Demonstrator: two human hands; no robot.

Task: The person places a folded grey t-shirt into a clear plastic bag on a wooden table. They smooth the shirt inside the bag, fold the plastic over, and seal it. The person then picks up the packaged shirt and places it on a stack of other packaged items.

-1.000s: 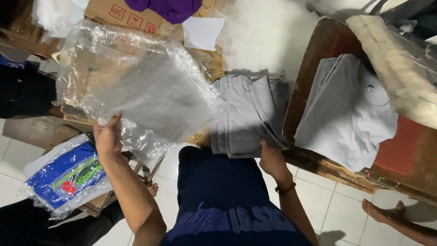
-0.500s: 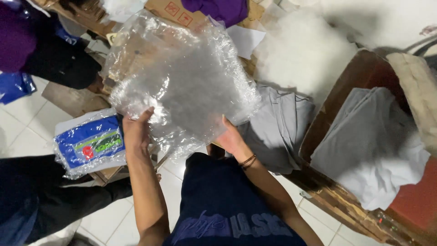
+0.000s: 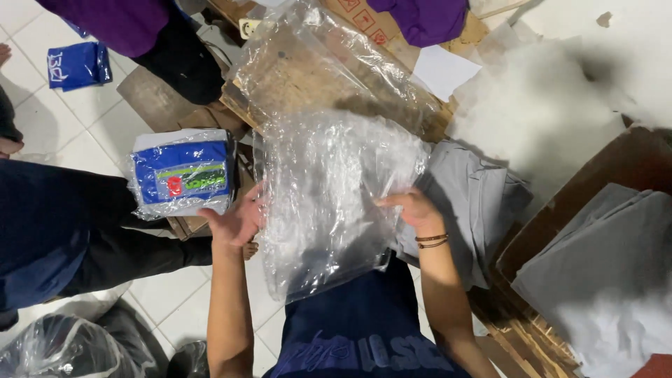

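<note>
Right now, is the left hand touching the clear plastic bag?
Touching. The head view shows the left hand gripping the left edge of the clear plastic bag, its fingers curled onto the film; the right hand holds the opposite edge.

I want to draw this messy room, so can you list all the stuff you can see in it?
Clear plastic bag: one, see-through and crinkled, held up in the middle between both hands.
Packed garment: one, blue in a clear wrapper, left of the bag.
Folded grey shirts: one pile, grey, right of the bag.
Second grey pile: one, grey, far right on a brown board.
Purple cloth: one, purple, top on cardboard.
White paper sheet: one, white, top middle.
Small blue packet: one, blue, on the tiled floor top left.
Left hand: on the bag's left edge.
Right hand: on the bag's right edge.
</note>
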